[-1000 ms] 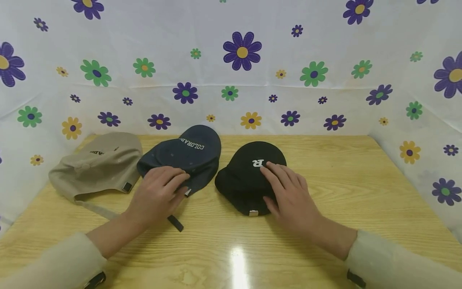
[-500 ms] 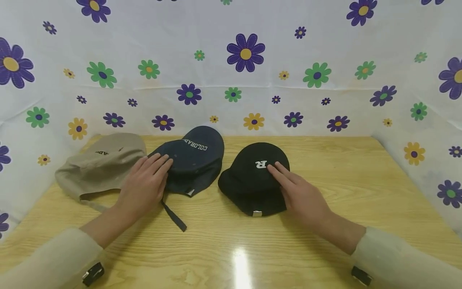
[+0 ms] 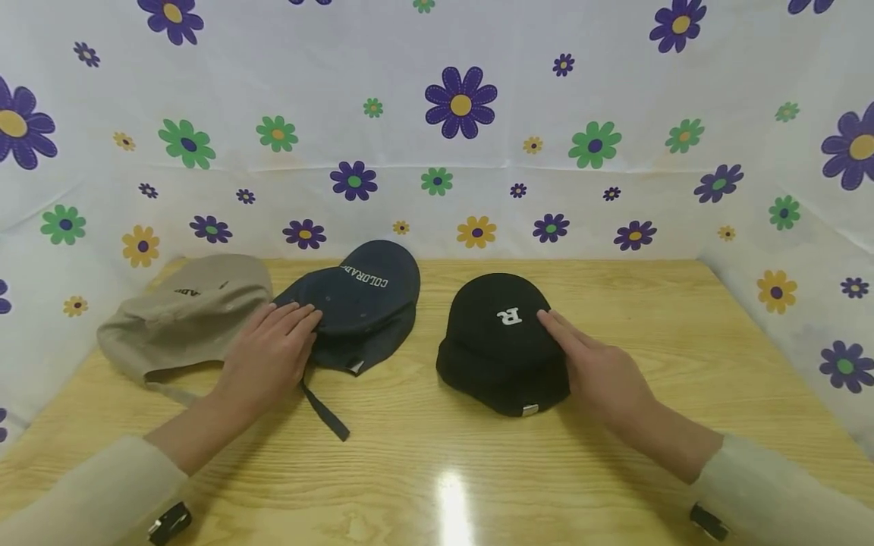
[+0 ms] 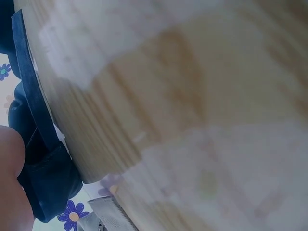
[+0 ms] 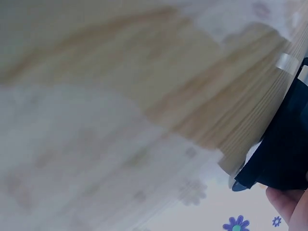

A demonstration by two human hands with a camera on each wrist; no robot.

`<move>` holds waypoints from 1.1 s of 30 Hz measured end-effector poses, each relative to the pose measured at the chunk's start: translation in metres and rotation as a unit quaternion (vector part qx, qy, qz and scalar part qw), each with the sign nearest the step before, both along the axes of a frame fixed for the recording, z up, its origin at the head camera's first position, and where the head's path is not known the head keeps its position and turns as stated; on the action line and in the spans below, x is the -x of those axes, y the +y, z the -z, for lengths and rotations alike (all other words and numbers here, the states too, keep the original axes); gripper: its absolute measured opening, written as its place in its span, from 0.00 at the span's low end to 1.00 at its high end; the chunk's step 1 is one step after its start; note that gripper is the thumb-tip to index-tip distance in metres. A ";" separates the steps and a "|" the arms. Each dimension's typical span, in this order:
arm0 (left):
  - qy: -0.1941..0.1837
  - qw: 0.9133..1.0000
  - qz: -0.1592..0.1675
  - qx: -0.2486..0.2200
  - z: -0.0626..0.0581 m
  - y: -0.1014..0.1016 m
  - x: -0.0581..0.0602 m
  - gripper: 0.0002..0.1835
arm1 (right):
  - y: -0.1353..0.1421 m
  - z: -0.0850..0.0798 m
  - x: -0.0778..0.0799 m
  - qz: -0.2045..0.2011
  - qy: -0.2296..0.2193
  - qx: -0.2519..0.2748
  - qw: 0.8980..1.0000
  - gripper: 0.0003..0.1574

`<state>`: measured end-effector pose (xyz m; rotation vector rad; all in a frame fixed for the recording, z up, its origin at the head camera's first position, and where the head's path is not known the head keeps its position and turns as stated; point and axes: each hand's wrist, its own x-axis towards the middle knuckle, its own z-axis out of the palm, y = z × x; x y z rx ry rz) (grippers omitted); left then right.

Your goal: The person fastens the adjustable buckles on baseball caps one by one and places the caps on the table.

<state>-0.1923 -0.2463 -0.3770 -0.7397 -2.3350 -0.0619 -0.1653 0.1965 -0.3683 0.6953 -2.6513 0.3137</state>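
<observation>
A navy baseball cap with "COLORADO"-style lettering lies on the wooden table, its dark strap trailing toward the front. My left hand rests its fairly straight fingers along that cap's left side; the thumb is hidden. Right of centre sits a black baseball cap with a white R and a small metal buckle. Its right side is gripped by my right hand, with fingers over the crown and the thumb out of sight in the head view. The right wrist view shows the black cloth against a finger.
A beige baseball cap lies at the far left, partly behind my left hand. The wooden table ends at a white flowered cloth hanging behind and at both sides.
My left hand has shifted left from the navy cap's front to its left side. The black cap has moved right and turned with my right hand, widening the gap between the two caps.
</observation>
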 end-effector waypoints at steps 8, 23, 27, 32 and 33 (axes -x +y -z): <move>-0.008 1.000 0.002 -0.013 -0.002 0.001 0.002 0.20 | 0.025 -0.003 0.001 0.012 0.027 -0.003 1.000 0.41; -0.008 0.999 0.026 -0.029 -0.004 -0.009 -0.012 0.25 | 0.102 0.006 0.005 0.084 0.036 -0.015 0.996 0.47; -0.012 0.999 0.035 -0.026 -0.005 -0.010 -0.014 0.25 | 0.130 0.004 0.005 0.111 0.030 -0.022 0.993 0.50; -0.024 0.999 0.037 -0.029 -0.004 -0.010 -0.015 0.26 | 0.160 0.000 0.008 0.137 0.028 -0.030 0.990 0.50; -0.026 0.998 0.039 -0.030 -0.004 -0.011 -0.015 0.27 | 0.165 -0.001 0.009 0.144 0.022 -0.031 0.989 0.50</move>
